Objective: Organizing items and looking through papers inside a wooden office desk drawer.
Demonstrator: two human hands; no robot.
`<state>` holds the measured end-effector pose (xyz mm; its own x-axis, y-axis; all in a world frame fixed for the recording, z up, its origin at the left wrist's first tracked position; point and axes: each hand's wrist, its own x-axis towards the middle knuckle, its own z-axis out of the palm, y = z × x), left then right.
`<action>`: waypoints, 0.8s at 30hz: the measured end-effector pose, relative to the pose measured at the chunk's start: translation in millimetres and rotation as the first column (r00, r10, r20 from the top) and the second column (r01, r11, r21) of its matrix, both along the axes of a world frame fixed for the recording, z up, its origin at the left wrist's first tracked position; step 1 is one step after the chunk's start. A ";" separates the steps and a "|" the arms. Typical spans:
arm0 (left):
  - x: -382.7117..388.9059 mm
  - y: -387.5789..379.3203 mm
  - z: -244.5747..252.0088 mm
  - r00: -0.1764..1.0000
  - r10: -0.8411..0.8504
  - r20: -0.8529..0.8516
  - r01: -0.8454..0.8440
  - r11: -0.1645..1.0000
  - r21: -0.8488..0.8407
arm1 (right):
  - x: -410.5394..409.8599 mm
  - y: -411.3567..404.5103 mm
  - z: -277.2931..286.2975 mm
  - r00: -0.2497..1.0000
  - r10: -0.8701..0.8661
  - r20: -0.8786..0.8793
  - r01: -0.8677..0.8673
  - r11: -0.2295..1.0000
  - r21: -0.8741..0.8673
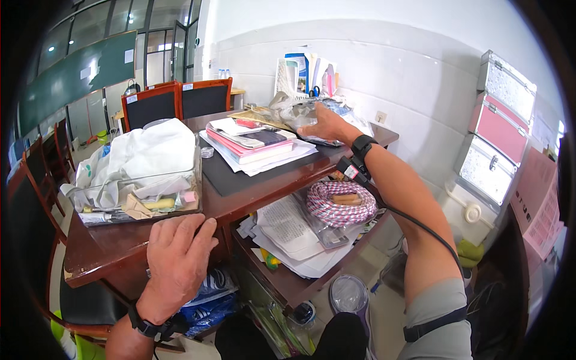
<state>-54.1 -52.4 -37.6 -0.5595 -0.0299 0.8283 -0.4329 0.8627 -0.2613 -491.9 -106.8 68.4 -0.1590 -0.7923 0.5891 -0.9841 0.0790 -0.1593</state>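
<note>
My left hand (pixel 180 252) rests on the front edge of a reddish-brown wooden desk (pixel 265 204), its fingers slightly apart and holding nothing. Just beyond it stands a clear plastic box (pixel 198 198), filled with white cloth or bags (pixel 150 150) and small items. My right hand (pixel 330 126) reaches over the far right of the desk, thumb and fingers spread at a heap of crumpled clear plastic bags (pixel 299 110). Whether the fingertips touch the plastic is hard to tell. Left of that hand lies a stack of books and papers (pixel 252 141) on a black desk mat (pixel 220 175).
An open drawer (pixel 288 294) juts towards me, holding papers (pixel 288 229) and a coil of patterned rope (pixel 339 202). Against the wall, a white file rack (pixel 285 76) holds folders and scissors (pixel 314 91). Stacked cases (pixel 499 126) stand right; chairs (pixel 150 105) stand behind the desk.
</note>
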 end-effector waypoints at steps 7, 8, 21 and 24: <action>-1.5 -6.2 -6.7 1.000 0.008 -0.003 -0.008 1.000 -0.025 | -10.5 -16.6 -9.7 0.951 -0.067 -0.302 0.149 0.955 0.258; -2.7 -7.0 -6.3 1.000 0.011 -0.006 -0.011 0.999 -0.033 | -19.8 -18.7 -14.6 0.890 -0.006 -0.455 0.100 0.978 0.182; -3.5 -5.1 -10.4 0.996 0.077 -0.037 -0.080 0.994 -0.075 | -24.6 10.7 -4.2 0.953 0.014 -0.304 -0.041 0.996 -0.084; -9.4 -6.2 -10.8 0.993 0.110 -0.042 -0.113 0.989 -0.092 | -30.5 29.9 -5.1 0.960 0.083 -0.268 -0.134 0.976 -0.175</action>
